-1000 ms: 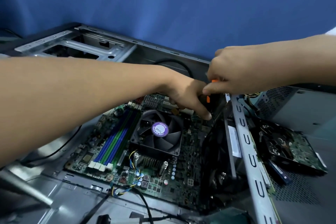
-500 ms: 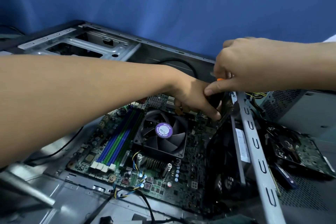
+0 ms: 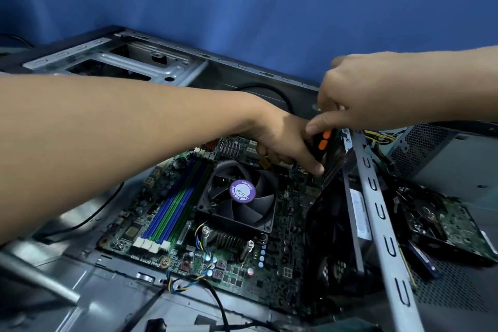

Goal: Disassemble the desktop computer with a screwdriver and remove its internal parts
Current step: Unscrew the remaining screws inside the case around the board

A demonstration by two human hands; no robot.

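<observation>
Right hand (image 3: pixel 377 94) pinching screwdriver (image 3: pixel 322 140) handle, now lifting higher, more orange grip showing beneath; left hand (image 3: pixel 280 140) curling beside it, grasp unclear; motherboard (image 3: pixel 291 210) lying below both; unscrewing likely progressing.

A plain blue wall (image 3: pixel 242 3) fills the whole background, softly lit, shading a little darker toward the upper left.

The fan (image 3: pixel 241 198) sits on the motherboard (image 3: pixel 285 259), memory slots (image 3: pixel 175 205) to its left.
</observation>
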